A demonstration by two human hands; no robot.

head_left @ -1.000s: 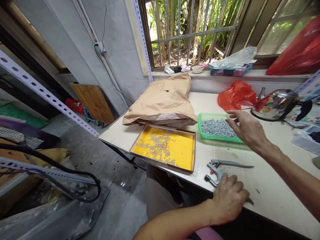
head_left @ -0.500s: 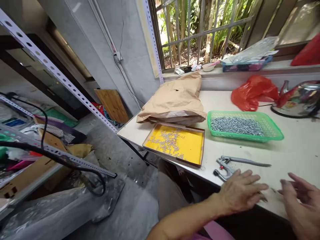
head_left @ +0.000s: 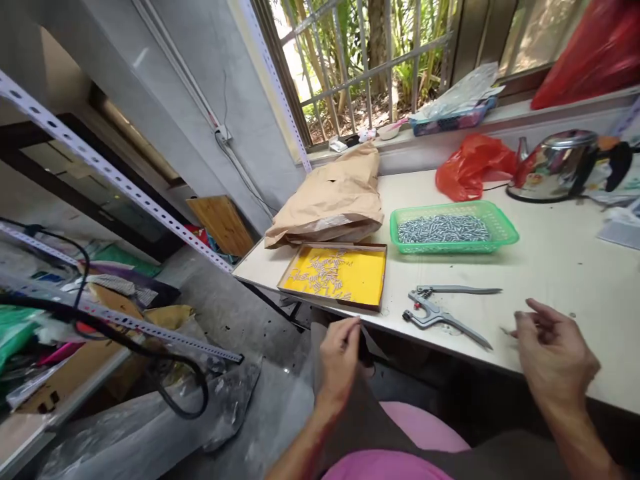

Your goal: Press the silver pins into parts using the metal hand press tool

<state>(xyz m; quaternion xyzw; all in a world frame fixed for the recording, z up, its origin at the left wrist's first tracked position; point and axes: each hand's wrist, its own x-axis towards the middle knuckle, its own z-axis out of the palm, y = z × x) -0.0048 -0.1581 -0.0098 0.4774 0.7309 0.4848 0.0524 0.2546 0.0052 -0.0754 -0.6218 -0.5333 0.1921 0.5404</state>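
The grey hand pliers (head_left: 443, 317) lie on the table (head_left: 540, 267) just right of the yellow tray (head_left: 369, 270), touched by neither hand. They look to be metal: probably stiff, fairly weighty for their size, hardly fragile, perhaps a little slippery along the smooth handles. The sensible hold is round both handles, well back from the head. That head points left, toward the tray; the long axis runs rightward away from it, the handles spread, one nearly level, the other slanting to the near table edge.

The left hand (head_left: 337, 353) is just below the tray's near edge, fingers curled, thumb beside the forefinger. The right hand (head_left: 555, 353) is well right of the tray, past the handle ends, fingers half bent. Whether either pinches something small, I can't tell.

Small metal pins (head_left: 327, 275) lie scattered in the tray. A green basket (head_left: 453, 249) of similar pieces stands to its upper right; a brown paper bag (head_left: 335, 190) lies directly behind it.
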